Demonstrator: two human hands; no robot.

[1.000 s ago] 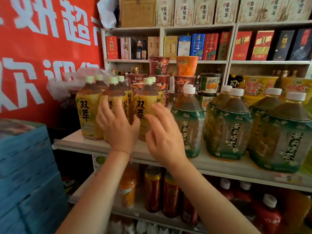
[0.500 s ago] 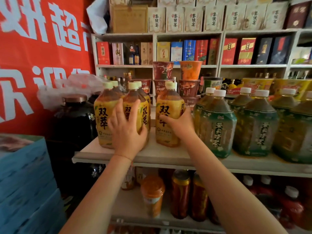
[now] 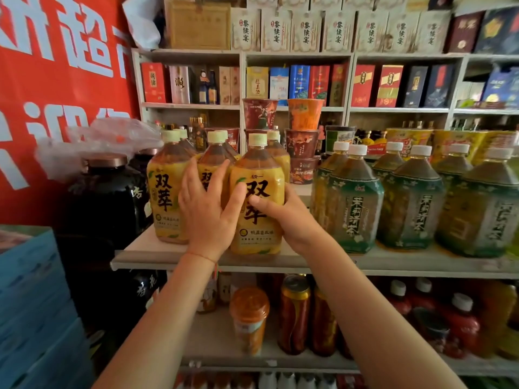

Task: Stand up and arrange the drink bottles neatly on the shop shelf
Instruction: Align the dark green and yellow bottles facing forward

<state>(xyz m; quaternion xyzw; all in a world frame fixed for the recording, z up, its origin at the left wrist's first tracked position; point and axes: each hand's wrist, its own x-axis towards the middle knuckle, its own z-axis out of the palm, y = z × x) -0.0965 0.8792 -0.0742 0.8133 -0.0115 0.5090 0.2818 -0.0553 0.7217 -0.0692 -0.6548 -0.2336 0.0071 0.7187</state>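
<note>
Hands work at frame centre: the left hand [image 3: 206, 217] lies spread against the middle yellow tea bottle [image 3: 209, 175], the right hand [image 3: 283, 217] grips the front yellow tea bottle [image 3: 257, 197] on the shelf [image 3: 140, 252]. Best slide it upright, label forward, level with its neighbours.

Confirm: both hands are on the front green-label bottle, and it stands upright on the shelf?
Not quite. In the head view the left hand and right hand are on the front yellow-label bottle, not a green-label one. It does stand upright on the shelf.
</note>
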